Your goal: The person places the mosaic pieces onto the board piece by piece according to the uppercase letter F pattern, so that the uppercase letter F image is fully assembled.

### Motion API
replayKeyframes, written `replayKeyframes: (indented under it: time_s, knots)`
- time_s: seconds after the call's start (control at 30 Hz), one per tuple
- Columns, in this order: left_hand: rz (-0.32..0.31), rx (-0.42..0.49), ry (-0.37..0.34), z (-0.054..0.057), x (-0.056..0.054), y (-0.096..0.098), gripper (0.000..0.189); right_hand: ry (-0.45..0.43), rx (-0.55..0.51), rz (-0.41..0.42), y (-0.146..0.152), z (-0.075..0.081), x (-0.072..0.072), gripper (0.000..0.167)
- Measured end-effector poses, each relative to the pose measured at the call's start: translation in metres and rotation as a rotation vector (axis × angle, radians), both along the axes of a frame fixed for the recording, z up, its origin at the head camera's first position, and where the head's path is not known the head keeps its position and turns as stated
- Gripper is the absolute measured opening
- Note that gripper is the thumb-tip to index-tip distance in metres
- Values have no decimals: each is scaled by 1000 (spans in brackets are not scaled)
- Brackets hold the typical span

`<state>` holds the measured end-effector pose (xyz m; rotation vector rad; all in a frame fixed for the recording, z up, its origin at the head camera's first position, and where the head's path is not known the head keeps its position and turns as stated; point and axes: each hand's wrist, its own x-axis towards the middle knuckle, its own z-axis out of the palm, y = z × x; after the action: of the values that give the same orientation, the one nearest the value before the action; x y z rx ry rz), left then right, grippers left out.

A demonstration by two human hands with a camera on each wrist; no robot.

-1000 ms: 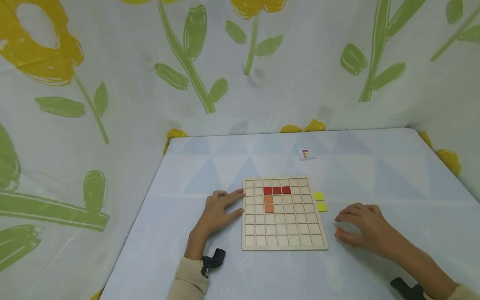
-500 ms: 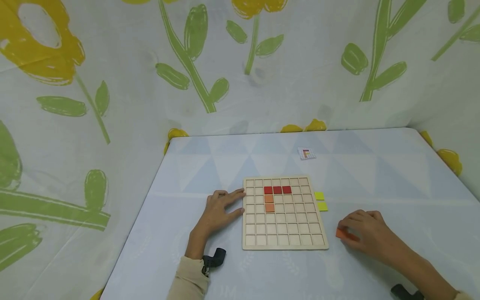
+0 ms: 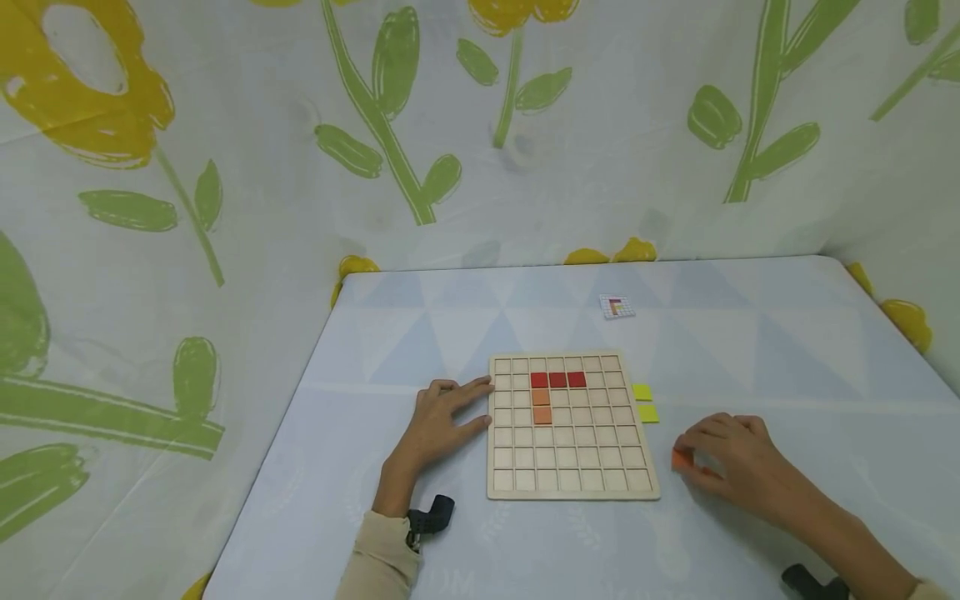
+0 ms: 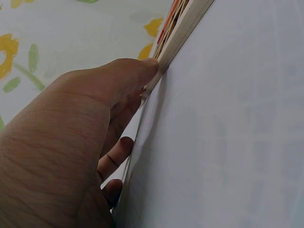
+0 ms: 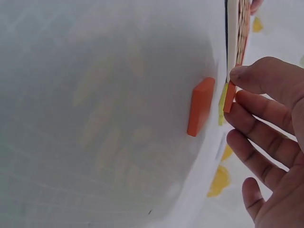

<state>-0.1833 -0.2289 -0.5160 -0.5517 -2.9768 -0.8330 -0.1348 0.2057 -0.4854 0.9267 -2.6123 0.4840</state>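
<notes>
A wooden grid board (image 3: 573,458) lies on the table, with three red tiles (image 3: 557,380) in a row and two orange tiles (image 3: 542,415) running down below the leftmost one. My left hand (image 3: 438,425) touches the board's left edge with extended fingers and thumb. To the right of the board, my right hand (image 3: 731,458) pinches an orange tile (image 5: 230,97) between thumb and fingertips. In the right wrist view another orange tile (image 5: 200,107) lies on the table by that hand; the hand hides it from the head view.
Two yellow tiles (image 3: 647,413) lie along the board's right edge. Farther back is a small pattern card (image 3: 617,307) with a coloured design on a grid. Flower-printed cloth (image 3: 555,183) hangs around the table (image 3: 420,333).
My right fingers have drawn together on an orange tile, which now shows tilted at the fingertips. The left hand has kept its place at the board.
</notes>
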Motion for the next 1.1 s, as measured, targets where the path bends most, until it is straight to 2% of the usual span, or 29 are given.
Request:
replayKeyframes:
  time_s: [0.3, 0.77, 1.1]
  knots:
    - [0, -7, 1, -3, -1, -1, 52, 3, -56, 47, -2, 4, -7, 37]
    - [8, 4, -1, 1, 0, -1, 52, -2, -80, 56, -17, 12, -12, 38]
    - [2, -3, 4, 1, 0, -1, 52, -9, -87, 95, -25, 16, -18, 39]
